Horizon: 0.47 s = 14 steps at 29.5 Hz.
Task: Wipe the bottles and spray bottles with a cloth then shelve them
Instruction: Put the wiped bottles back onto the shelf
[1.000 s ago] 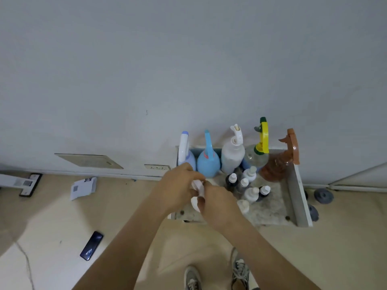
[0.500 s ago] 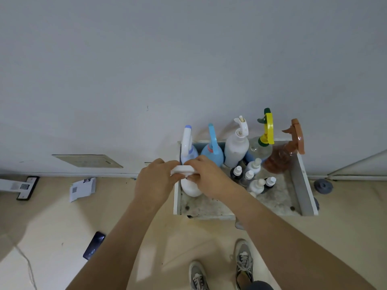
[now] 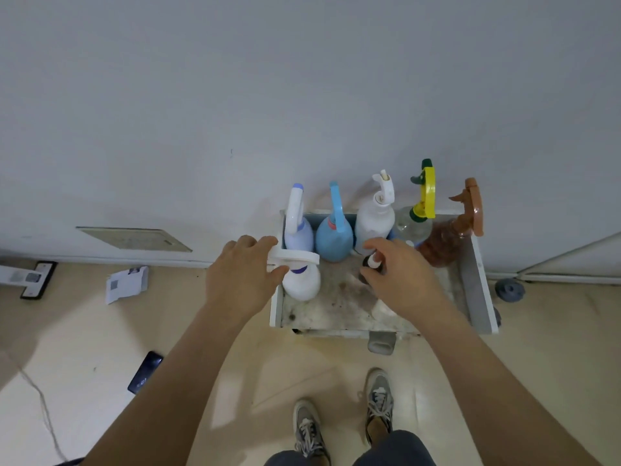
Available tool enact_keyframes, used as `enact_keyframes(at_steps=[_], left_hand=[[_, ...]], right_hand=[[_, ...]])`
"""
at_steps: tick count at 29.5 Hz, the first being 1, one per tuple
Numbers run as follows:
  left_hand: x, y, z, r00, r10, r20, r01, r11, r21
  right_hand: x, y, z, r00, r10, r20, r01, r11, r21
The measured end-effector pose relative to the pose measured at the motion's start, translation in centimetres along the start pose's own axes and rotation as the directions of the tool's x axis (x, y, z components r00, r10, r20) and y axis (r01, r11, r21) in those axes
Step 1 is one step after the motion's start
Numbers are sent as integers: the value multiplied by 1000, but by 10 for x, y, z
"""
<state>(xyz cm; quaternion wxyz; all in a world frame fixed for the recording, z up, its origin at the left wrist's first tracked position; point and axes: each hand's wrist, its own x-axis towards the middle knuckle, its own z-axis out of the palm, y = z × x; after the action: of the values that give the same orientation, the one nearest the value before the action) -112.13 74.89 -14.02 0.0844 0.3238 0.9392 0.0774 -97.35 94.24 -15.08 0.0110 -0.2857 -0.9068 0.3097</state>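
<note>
Two hands were on the round white plastic spray bottle (image 3: pixel 300 284) half a second ago, now it's down to one. It's standing upright in the front-left corner of the white low-walled shelf tray (image 3: pixel 477 284), just in front of the pale lilac spray bottle (image 3: pixel 297 232) in the back row by the wall. The left hand (image 3: pixel 242 280) still has its fingers and thumb wrapped around the flat white trigger head, so it hasn't fully let go. The right hand (image 3: pixel 400 280) has peeled off and gone over to the small dark bottle with a white cap (image 3: pixel 371 264) mid-tray. Its fingers are curled round it, but honestly I can't tell if it's actually pinching yet or just closing in. My read: the white sprayer is basically shelved, and the little dark one is next up for a wipe. One thing bugging me is that I can't clearly spot the cloth anywhere; it might be hidden under that right wrist.
</note>
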Motion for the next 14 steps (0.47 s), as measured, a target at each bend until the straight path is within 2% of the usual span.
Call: enact_keyframes(at_steps=[2,3,5,6,7,9,11,14], left_hand=[[-2,2,-2,999,36,-35,-35,999,35],[-4,6,-3,990,80,-115,-74,996,52],[-13,23,-4,917,204,-342,-203,978,40],[-19,36,-2,884,269,-383,-287,958,10],[-25,52,4,877,329,-350,-369,928,-53],[-33,83,27,912,389,-126,-409,884,-229],[-33,105,59,922,369,113,-323,898,-300],[-23,129,90,918,317,237,-236,919,-316]], right_hand=[[-9,12,-6,999,34,-7,-34,999,-30],[-13,20,-7,998,60,-21,-61,998,-10],[-21,36,-7,987,117,-108,-112,992,59],[-24,45,-6,975,141,-173,-128,988,85],[-27,54,-4,959,161,-233,-141,985,99],[-29,68,1,943,153,-296,-141,988,61],[-28,79,7,951,118,-285,-118,993,18],[-22,89,7,964,151,-218,-126,984,125]])
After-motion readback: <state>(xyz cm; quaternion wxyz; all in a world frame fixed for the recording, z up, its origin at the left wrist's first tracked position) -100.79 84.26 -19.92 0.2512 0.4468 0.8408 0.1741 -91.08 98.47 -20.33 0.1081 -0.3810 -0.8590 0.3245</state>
